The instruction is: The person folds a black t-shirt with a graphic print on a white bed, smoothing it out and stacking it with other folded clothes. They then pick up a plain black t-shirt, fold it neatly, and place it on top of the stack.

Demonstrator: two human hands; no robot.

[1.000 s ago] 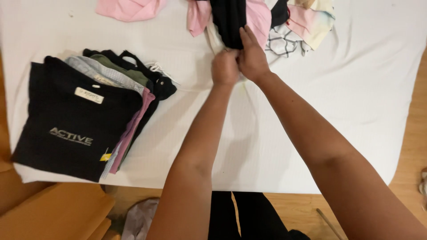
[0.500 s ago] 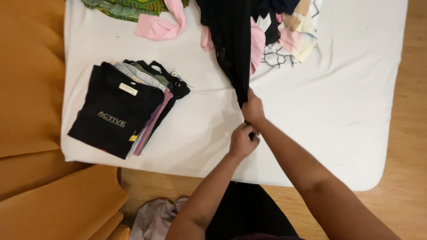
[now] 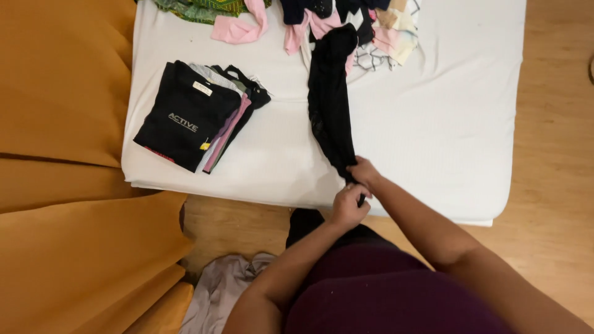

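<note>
Mustard-yellow couch at 9 o'clock, then the folded stack of clothes on the white bed. Both left hand and right hand now pinch the black garment's near end, dragged toward 6 o'clock since a second ago, stretched straight from the pile at 12.

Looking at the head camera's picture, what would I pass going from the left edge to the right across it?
Orange sofa cushion → stack of folded clothes on the white cover → long black garment, its near end pinched by the left hand and right hand → wooden floor.
</note>
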